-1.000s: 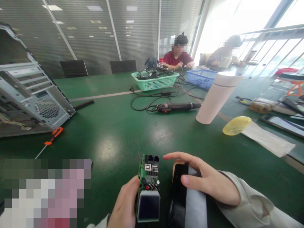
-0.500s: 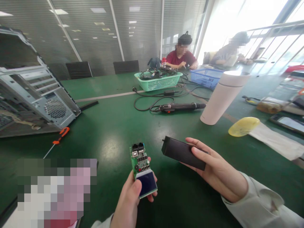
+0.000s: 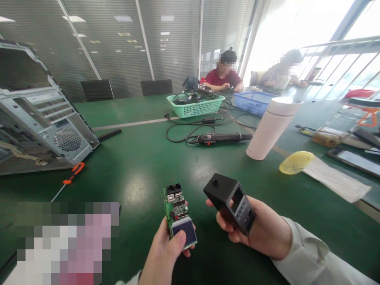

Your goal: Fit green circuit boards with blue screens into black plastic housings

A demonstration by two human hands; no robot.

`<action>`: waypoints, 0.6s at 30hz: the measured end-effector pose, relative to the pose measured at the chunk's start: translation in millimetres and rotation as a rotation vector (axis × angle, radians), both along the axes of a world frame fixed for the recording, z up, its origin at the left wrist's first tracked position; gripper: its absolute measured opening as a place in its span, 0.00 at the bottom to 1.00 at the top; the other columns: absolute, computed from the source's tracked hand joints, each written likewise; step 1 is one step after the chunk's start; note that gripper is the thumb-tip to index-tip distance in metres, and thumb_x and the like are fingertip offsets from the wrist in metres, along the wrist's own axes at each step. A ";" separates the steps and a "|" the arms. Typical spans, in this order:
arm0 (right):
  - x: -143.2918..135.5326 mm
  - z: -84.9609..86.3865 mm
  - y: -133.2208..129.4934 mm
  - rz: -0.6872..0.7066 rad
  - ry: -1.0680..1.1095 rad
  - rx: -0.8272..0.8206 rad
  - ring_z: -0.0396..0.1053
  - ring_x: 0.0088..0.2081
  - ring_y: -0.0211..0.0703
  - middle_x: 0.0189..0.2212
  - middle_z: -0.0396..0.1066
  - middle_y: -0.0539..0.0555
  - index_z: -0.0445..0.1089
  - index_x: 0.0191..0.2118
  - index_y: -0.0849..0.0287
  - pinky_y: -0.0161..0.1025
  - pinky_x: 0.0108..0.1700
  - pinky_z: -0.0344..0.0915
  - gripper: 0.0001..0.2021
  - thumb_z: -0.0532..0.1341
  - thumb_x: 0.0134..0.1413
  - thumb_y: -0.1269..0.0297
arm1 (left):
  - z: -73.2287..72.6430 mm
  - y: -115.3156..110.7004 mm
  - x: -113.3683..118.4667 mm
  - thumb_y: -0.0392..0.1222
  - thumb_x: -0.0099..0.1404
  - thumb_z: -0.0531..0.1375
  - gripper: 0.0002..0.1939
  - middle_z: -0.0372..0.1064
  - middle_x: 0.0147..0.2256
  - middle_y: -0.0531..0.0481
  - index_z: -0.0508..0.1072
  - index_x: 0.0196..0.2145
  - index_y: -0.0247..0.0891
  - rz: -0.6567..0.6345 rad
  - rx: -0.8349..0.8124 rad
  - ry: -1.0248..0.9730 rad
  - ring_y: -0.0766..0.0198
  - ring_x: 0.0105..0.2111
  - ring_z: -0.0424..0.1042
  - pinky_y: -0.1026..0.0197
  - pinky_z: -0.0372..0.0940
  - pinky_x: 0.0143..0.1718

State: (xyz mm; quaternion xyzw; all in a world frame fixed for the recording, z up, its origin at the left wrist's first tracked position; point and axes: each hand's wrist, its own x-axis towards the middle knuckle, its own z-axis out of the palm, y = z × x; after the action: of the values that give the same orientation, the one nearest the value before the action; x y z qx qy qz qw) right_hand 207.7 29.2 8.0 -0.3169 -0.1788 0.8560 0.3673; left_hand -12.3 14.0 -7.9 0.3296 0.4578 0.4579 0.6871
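Some table (image 3: 148,158) shows between circuit board (image 3: 178,209) and black casing (image 3: 225,198).

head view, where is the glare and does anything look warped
In the head view, the window glares white, hazing the person at right, and the tabletop has pale reflections; in the head view, the pale tumbler leans, probably lens stretch, coarse pixelation hides the lower left, and the circuit board looks fairly sharp.

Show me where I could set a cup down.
Bare green tabletop lies between the orange-handled screwdriver and black cylindrical electric driver, beyond the held green circuit board; more lies left of the mint plastic basket. Crowded: right of the pale pink cylindrical tumbler.
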 end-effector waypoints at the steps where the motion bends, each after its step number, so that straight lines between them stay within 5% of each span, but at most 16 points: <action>1: -0.2 -0.9 -0.1 -0.034 0.001 -0.007 0.68 0.29 0.34 0.31 0.70 0.55 0.71 0.48 0.64 0.27 0.29 0.65 0.18 0.58 0.64 0.53 | -0.5 0.2 -0.4 0.56 0.50 0.71 0.41 0.75 0.31 0.51 0.63 0.57 0.36 -0.002 -0.009 0.004 0.62 0.25 0.72 0.63 0.64 0.24; 6: 0.9 -2.4 -0.4 -0.084 0.014 0.070 0.68 0.32 0.32 0.35 0.71 0.51 0.74 0.42 0.61 0.25 0.33 0.67 0.24 0.72 0.48 0.46 | -2.6 1.1 -1.2 0.56 0.49 0.71 0.44 0.75 0.31 0.50 0.61 0.58 0.35 -0.010 0.006 -0.009 0.61 0.25 0.73 0.63 0.65 0.23; 13: 1.4 3.1 -1.1 0.255 0.187 0.220 0.74 0.34 0.39 0.38 0.70 0.54 0.70 0.50 0.61 0.26 0.32 0.70 0.23 0.61 0.62 0.45 | 1.9 1.4 -0.3 0.52 0.53 0.70 0.33 0.77 0.29 0.52 0.67 0.52 0.36 0.005 0.049 -0.015 0.64 0.24 0.73 0.66 0.65 0.21; 18: 1.0 -2.3 -1.7 0.131 -0.033 0.401 0.71 0.43 0.45 0.42 0.69 0.58 0.65 0.50 0.60 0.32 0.37 0.69 0.28 0.65 0.56 0.42 | 0.1 2.6 -0.7 0.52 0.53 0.70 0.34 0.76 0.29 0.51 0.68 0.53 0.35 0.012 0.061 0.000 0.64 0.23 0.73 0.65 0.65 0.21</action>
State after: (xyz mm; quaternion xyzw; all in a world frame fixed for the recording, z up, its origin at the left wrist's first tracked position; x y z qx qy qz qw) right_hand 208.7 27.5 5.7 -0.2391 -0.3716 0.8200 0.3638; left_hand -13.0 16.6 -7.8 0.3475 0.4457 0.4756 0.6741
